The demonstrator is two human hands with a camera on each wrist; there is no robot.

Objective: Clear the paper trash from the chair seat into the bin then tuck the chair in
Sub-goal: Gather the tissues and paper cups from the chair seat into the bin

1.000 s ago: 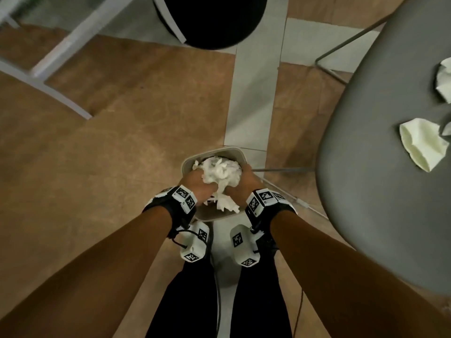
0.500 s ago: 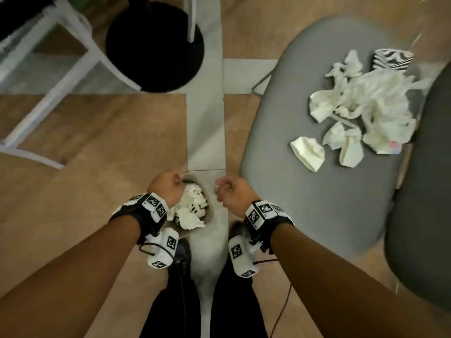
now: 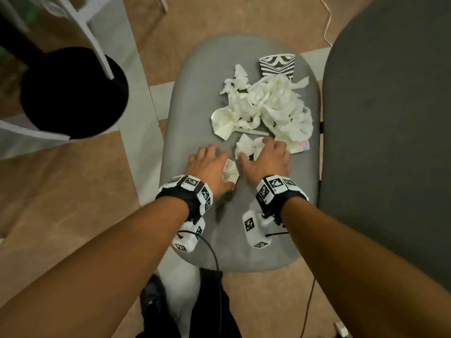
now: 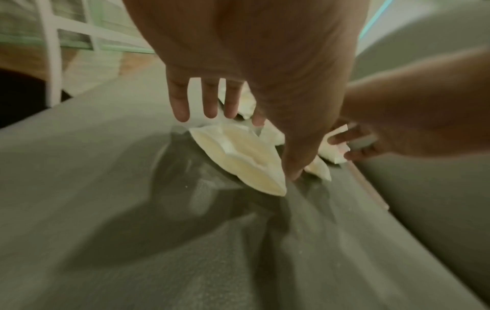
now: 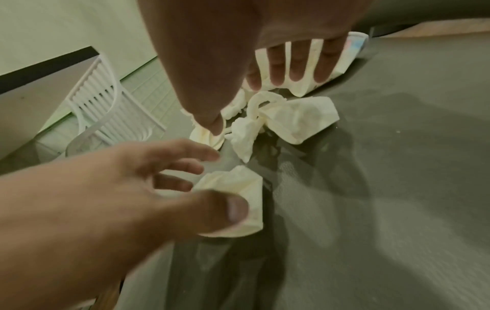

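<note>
A heap of crumpled white paper (image 3: 273,106) lies on the far half of the grey chair seat (image 3: 195,106). My left hand (image 3: 214,167) hovers over the seat with fingers spread, and its thumb lies on a small folded paper piece (image 3: 230,173), also seen in the right wrist view (image 5: 238,188). My right hand (image 3: 261,154) is spread out over a twisted paper wad (image 3: 247,145) at the heap's near edge (image 5: 291,121). Neither hand grips anything. The bin is out of view.
A zebra-patterned paper cup (image 3: 278,65) stands at the seat's far edge behind the heap. A second dark grey chair (image 3: 390,142) sits close on the right. A black round base (image 3: 73,93) and white frame legs (image 3: 97,32) stand on the floor to the left.
Both hands left the paper-filled bin on the floor, rose to the chair seat and opened out. The view swung from the bin to the seat.
</note>
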